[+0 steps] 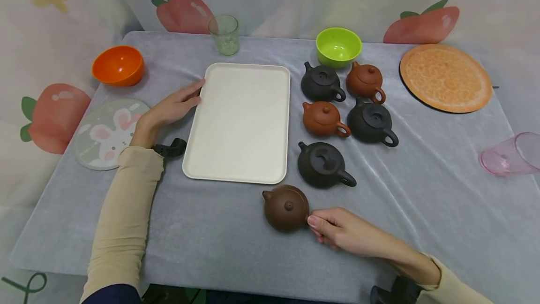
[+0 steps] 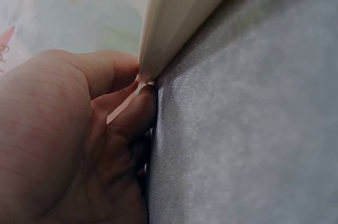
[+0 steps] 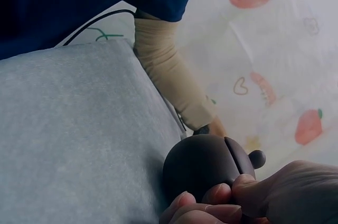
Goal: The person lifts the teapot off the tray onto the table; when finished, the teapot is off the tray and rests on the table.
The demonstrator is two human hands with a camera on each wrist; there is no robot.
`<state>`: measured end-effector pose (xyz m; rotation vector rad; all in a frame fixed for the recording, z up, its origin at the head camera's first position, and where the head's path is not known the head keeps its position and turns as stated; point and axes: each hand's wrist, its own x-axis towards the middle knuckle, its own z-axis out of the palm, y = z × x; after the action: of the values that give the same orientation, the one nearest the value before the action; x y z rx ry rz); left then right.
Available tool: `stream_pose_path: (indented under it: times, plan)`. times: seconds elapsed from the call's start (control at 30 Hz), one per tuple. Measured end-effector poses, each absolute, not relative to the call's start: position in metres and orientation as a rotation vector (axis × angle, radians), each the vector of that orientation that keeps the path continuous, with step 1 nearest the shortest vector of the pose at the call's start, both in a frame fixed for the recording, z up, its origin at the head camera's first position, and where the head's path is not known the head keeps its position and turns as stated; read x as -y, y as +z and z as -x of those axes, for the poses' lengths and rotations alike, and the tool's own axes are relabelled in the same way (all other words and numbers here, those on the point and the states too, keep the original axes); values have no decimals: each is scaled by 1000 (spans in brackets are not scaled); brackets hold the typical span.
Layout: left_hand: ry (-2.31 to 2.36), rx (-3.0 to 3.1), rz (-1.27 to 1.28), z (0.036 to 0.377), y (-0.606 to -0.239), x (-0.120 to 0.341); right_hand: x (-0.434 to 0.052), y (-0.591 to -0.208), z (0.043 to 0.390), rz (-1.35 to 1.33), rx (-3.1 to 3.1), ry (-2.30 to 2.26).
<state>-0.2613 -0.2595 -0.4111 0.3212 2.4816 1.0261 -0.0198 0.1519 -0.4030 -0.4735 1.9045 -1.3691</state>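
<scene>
My right hand (image 1: 348,231) pinches the handle of a dark brown teapot (image 1: 286,208) at the front of the table. In the right wrist view, thumb and fingers close on that handle beside the round body (image 3: 198,166). The teapot's spout points left, and its lid is on. At the left edge of a cream rectangular tray (image 1: 240,125), my left hand (image 1: 170,107) touches the rim with extended fingers and thumb. The left wrist view shows these fingertips (image 2: 142,105) against the tray's outer wall (image 2: 177,18). Nothing lies on the tray.
Black teapots (image 1: 322,165) and reddish-brown teapots (image 1: 322,118) stand right of the tray. Behind are a green bowl (image 1: 339,47) and a clear glass (image 1: 228,41). An orange bowl (image 1: 118,67) and rabbit mat (image 1: 105,140) lie left; a round tan mat (image 1: 445,79) and pink glass (image 1: 502,158) right.
</scene>
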Motion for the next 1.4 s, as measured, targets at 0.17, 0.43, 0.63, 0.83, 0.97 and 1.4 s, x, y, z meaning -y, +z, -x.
stream_pose_path:
  times: [0.17, 0.43, 0.63, 0.83, 0.97, 1.4]
  plan:
    - [1054, -2470, -317, 262, -413, 260, -159, -403, 16, 486, -1938, -1349]
    - [1055, -2468, -322, 264, -415, 259, -171, -403, 10, 503, -1983, -1353]
    - [1068, -2464, -335, 264, -415, 259, -180, -405, 4, 521, -1978, -1381]
    - [1060, -2469, -318, 264, -414, 259, -187, -405, -1, 513, -1942, -1424]
    - [1058, -2473, -322, 263, -414, 259, -192, -407, -5, 500, -1908, -1460]
    - [1050, -2478, -316, 262, -414, 260, -214, -415, -19, 463, -1857, -1557]
